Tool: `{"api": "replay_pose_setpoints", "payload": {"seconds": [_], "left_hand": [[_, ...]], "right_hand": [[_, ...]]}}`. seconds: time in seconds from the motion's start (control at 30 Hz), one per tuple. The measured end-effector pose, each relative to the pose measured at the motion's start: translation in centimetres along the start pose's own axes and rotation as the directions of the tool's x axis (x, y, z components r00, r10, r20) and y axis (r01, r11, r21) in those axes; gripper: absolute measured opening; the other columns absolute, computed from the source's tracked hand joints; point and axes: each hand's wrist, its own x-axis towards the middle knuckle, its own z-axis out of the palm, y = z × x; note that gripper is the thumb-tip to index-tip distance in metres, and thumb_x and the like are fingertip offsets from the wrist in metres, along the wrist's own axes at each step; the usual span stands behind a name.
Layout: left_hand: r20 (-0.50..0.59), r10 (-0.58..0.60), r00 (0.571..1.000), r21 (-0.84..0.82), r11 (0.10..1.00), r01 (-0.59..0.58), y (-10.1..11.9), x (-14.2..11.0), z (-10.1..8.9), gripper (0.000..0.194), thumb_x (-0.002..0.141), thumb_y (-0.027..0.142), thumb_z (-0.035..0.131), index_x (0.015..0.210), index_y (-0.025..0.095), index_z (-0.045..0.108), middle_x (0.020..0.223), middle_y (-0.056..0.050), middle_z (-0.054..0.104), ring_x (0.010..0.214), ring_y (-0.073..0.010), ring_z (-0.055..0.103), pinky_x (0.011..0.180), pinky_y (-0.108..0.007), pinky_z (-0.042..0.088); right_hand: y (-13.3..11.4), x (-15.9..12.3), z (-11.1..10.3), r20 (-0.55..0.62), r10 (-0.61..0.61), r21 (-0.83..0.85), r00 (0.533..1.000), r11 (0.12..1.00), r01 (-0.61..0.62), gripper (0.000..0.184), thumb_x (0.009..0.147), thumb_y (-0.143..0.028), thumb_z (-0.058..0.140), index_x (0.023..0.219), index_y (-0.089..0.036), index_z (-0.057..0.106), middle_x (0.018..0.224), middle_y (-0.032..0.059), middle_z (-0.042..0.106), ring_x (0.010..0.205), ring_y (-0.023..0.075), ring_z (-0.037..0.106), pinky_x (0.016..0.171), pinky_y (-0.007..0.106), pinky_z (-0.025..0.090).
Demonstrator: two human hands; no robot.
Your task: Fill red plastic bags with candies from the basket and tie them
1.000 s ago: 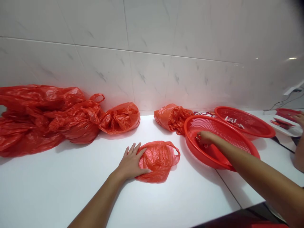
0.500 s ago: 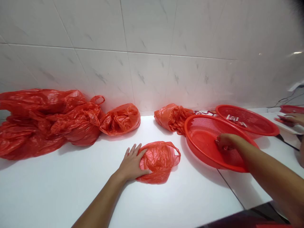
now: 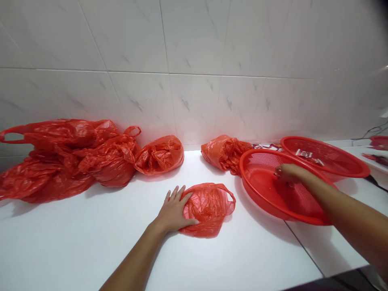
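Marble-patterned wall tiles point(image 3: 197, 40) rise behind a white tabletop point(image 3: 75, 242) in the head view. Near the middle, the person's left hand point(image 3: 174, 212) lies with fingers spread apart on the left edge of a flattened red plastic carrier bag point(image 3: 209, 206). To its right, the right hand point(image 3: 287, 173) reaches inside a red perforated basket point(image 3: 263, 198), fingers curled; whether they pinch anything cannot be told. Beyond that, a second red basket point(image 3: 348, 163) holds small wrapped packets point(image 3: 303, 154). Along the wall, a bunched red bag point(image 3: 216, 151) sits just left of the perforated basket, and farther left an open-mouthed red bag point(image 3: 162, 155) touches a heap of red bags point(image 3: 75, 161).
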Motion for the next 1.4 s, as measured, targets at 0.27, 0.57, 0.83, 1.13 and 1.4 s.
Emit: {"api": "replay_pose_setpoints", "payload": {"seconds": [0.27,0.57,0.83,1.13,1.4], "left_hand": [[-0.019,0.012,1.000,-0.034,0.999,-0.013,0.2,0.0,0.1,0.115,0.069,0.071,0.085,0.167,0.032,0.041,0.182,-0.012,0.014,0.167,-0.0439,0.005,0.134,-0.067,0.007],[-0.027,0.021,0.999,-0.019,1.000,-0.021,0.0,-0.3,0.3,0.117,0.065,0.074,0.089,0.165,0.032,0.045,0.181,-0.013,0.016,0.167,-0.0464,0.007,0.132,-0.071,0.010],[-0.036,0.050,0.998,-0.006,0.999,-0.050,-0.3,-0.1,0.4,0.118,0.068,0.085,0.080,0.165,0.031,0.044,0.180,-0.016,0.018,0.166,-0.0490,0.010,0.131,-0.075,0.010],[-0.582,0.199,0.789,-0.076,0.952,-0.297,1.3,-0.4,0.0,0.057,0.093,0.063,0.071,0.134,0.024,0.068,0.140,-0.014,0.071,0.135,-0.0397,0.063,0.122,-0.069,0.039],[-0.670,-0.104,0.735,-0.527,0.764,-0.373,6.0,-0.9,2.3,0.019,0.096,0.030,0.074,0.113,0.028,0.069,0.090,0.000,0.076,0.076,-0.0195,0.073,0.070,-0.034,0.063]], "right_hand": [[-8.6,-9.0,5.2,0.568,-0.147,0.145,0.810,0.986,0.077,0.026,0.075,-0.010,0.078,0.097,-0.017,0.067,0.074,0.0027,0.075,0.060,0.0167,0.071,0.052,0.024,0.045],[-1.3,-16.7,19.1,0.549,-0.411,0.411,0.728,0.891,0.193,0.021,0.082,-0.021,0.079,0.098,-0.022,0.065,0.088,-0.0019,0.069,0.074,0.0148,0.063,0.070,0.028,0.051],[1.1,-17.4,19.0,0.364,-0.595,0.484,0.716,0.778,0.400,0.017,0.093,-0.024,0.078,0.104,-0.026,0.065,0.109,0.0056,0.072,0.101,0.0224,0.070,0.092,0.037,0.056],[0.7,-18.6,19.9,0.261,-0.422,0.514,0.868,0.822,0.244,0.025,0.091,-0.030,0.081,0.109,-0.027,0.064,0.118,0.0060,0.069,0.105,0.0226,0.069,0.095,0.038,0.056],[-0.8,-21.1,20.7,0.221,-0.400,0.590,0.889,0.781,0.205,0.021,0.095,-0.035,0.077,0.109,-0.027,0.063,0.120,0.0074,0.067,0.103,0.0234,0.067,0.096,0.042,0.056]]}}
